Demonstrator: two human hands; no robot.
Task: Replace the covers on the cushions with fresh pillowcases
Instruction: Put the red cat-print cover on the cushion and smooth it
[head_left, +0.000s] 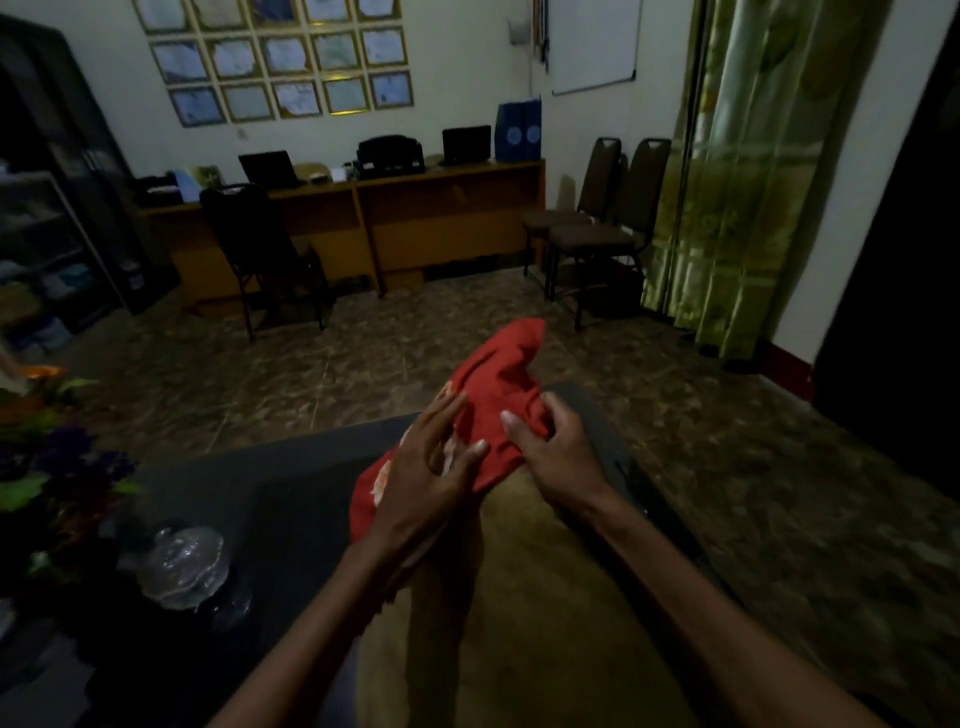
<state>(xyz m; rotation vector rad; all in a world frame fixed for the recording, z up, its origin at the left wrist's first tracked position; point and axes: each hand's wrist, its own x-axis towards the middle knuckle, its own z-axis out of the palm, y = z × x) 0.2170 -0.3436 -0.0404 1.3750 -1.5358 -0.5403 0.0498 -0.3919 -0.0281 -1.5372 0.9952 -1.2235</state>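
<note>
A red cushion cover with a pale print is bunched over the far end of a tan cushion that lies lengthwise toward me. My left hand lies on the cover's left side, fingers spread and fairly straight. My right hand grips a fold of the red fabric at the cover's right edge, fingers curled into it. The cushion rests on a dark table. How far the cover reaches over the cushion is hidden by my hands.
A clear glass dish and a bunch of flowers sit on the table to the left. Beyond lie tiled floor, a black chair, a wooden desk, two chairs and a green curtain.
</note>
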